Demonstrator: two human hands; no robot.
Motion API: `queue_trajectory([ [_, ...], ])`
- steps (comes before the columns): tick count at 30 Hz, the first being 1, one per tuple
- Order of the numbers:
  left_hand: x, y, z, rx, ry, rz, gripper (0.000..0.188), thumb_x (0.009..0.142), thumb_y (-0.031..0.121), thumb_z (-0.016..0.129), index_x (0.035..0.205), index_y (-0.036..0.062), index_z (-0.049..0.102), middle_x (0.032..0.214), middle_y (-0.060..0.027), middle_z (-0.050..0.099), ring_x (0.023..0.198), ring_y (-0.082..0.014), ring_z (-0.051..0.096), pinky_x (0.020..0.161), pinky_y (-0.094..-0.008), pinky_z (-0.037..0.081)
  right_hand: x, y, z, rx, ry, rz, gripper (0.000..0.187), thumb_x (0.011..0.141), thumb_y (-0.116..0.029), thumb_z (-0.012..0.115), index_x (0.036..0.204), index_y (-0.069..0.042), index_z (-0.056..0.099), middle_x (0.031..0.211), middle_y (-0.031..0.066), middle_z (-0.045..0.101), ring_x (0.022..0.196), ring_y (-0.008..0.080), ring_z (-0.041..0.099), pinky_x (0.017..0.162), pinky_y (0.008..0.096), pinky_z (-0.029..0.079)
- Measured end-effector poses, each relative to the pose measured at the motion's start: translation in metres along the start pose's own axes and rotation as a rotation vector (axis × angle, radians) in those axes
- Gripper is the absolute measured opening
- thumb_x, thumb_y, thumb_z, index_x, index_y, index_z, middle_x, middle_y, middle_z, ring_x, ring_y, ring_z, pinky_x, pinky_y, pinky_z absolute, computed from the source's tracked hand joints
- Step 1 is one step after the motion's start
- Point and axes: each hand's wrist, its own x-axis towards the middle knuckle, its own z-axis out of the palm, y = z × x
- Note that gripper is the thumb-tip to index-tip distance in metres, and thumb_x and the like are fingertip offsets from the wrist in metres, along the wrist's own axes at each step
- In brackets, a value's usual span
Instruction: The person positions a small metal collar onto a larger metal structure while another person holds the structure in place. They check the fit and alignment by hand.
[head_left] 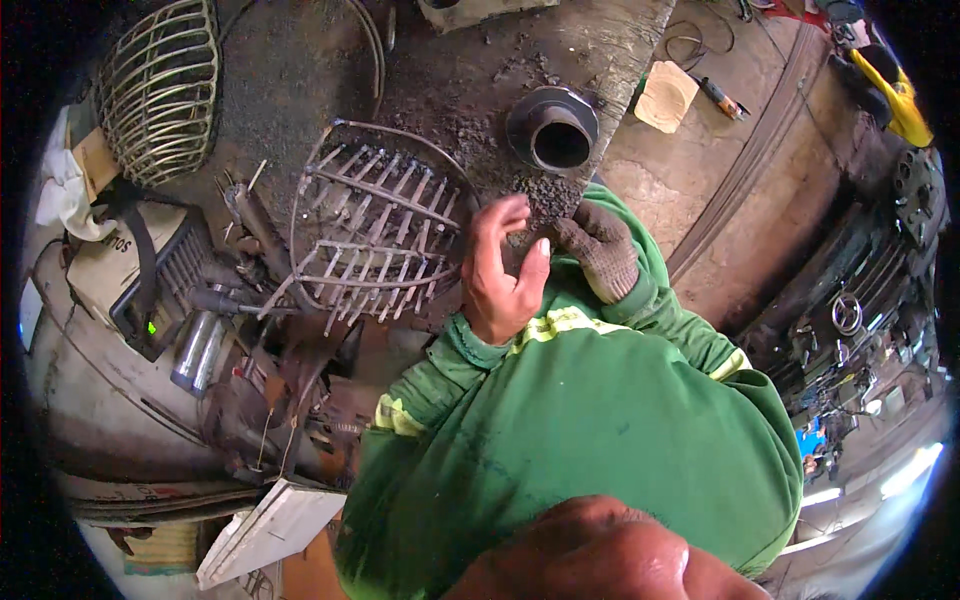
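Dark crumbly scraps (548, 195) lie heaped at the near edge of the workbench, between my two hands. My left hand (500, 272) is bare and open, its fingers bent and its thumb apart, beside the left of the heap. On the heap's right, my right hand (603, 252) wears a brown knitted glove; its fingers curl loosely with the thumb apart, and nothing shows in them. Just beyond the heap stands a dark flanged metal pipe piece (560, 143), its round mouth facing up. A leaf-shaped frame of welded rods (385, 192) lies left of my left hand.
A curved rod basket (165, 90) stands at the far left, above a boxy machine (125, 270) with a strap. Near it lies a shiny metal cylinder (200, 350). Right of the workbench (620, 45), an angle grinder (722, 98) and a pale pad (665, 97) lie on the floor.
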Motion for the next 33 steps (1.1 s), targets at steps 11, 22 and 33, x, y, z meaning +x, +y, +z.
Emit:
queue_trajectory([
  [11, 0.056, 0.000, 0.018, 0.263, 0.219, 0.257, 0.078, 0.075, 0.003, 0.075, 0.142, -0.0043, 0.036, 0.138, -0.0229, 0.048, 0.127, -0.0389, 0.047, 0.111, -0.0484, 0.034, 0.025, -0.023, -0.010, 0.011, 0.223, -0.374, 0.065, 0.088, 0.007, 0.069, 0.146, 0.002, 0.040, 0.141, 0.0157, 0.054, 0.127, 0.0247, 0.055, 0.105, 0.0364, 0.046],
  [22, 0.069, -0.018, 0.032, 0.346, 0.198, 0.321, 0.084, 0.075, 0.000, 0.071, 0.146, -0.0041, 0.027, 0.140, -0.0225, 0.047, 0.132, -0.0357, 0.044, 0.117, -0.0486, 0.028, 0.040, -0.015, 0.002, 0.000, 0.306, -0.563, 0.069, 0.086, 0.007, 0.073, 0.146, 0.005, 0.038, 0.136, 0.0194, 0.057, 0.125, 0.0260, 0.057, 0.103, 0.0377, 0.048],
  [33, 0.071, -0.025, 0.041, 0.279, 0.291, 0.300, 0.077, 0.073, 0.004, 0.074, 0.140, -0.0056, 0.037, 0.129, -0.0172, 0.056, 0.126, -0.0359, 0.046, 0.113, -0.0472, 0.029, 0.043, -0.012, 0.002, -0.012, 0.323, -0.510, 0.062, 0.086, 0.008, 0.072, 0.142, 0.000, 0.046, 0.135, 0.0177, 0.058, 0.116, 0.0241, 0.062, 0.091, 0.0352, 0.054],
])
